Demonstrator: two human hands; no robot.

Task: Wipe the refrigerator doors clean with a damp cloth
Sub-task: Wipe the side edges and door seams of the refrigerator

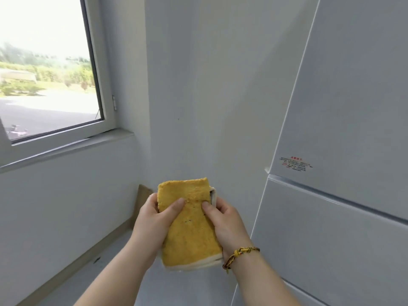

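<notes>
Two hands share one folded yellow cloth (189, 221), which I hold up in front of me, well clear of the refrigerator. My left hand (152, 219) has its grip clamped on the cloth's left edge, thumb pressed on the top face and fingers wrapped behind. My right hand (225, 219) is clamped on the right edge the same way, thumb on top beside the left thumb. The cloth is folded into a thick pad, with a cream border showing along its near end and at the far right corner. A braided yellow bracelet (239, 255) circles my right wrist.

The white refrigerator (344, 133) stands at my right, apart from both hands; a seam divides the upper door from the lower door (331, 250), and a small red-printed label (294, 164) sits near the upper door's bottom edge. A window (44, 69) is at my left, and a brown board (142, 202) leans in the corner behind my hands.
</notes>
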